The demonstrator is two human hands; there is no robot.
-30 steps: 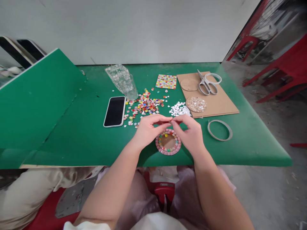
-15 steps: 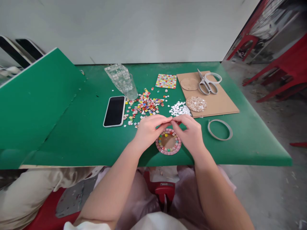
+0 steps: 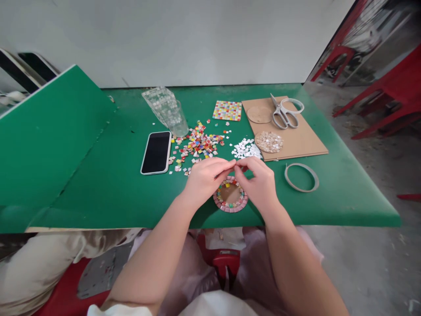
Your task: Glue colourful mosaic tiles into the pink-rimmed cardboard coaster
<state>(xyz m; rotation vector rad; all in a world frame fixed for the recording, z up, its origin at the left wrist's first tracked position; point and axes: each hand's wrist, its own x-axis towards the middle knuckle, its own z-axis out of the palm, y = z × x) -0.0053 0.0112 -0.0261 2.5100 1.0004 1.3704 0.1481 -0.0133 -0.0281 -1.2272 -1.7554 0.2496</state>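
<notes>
Just above the far rim of a round mosaic coaster, my left hand and my right hand meet fingertip to fingertip. Both are closed in a pinch; whatever lies between the fingers is too small to make out. Pink tiles ring the coaster's edge, with a ring of mixed colours inside and a bare brown middle. Beyond my left hand spreads a pile of coloured mosaic tiles. White tiles lie in a heap beyond my right hand.
A phone and a clear cup with a plastic bag stand left. At right, brown boards carry scissors, a tape roll and a tiled disc. Another tape ring lies nearer. A tile sheet is behind.
Almost nothing differs. My hands stay together above the coaster, with only a slight shift of the fingers, and the whole view has moved very slightly.
</notes>
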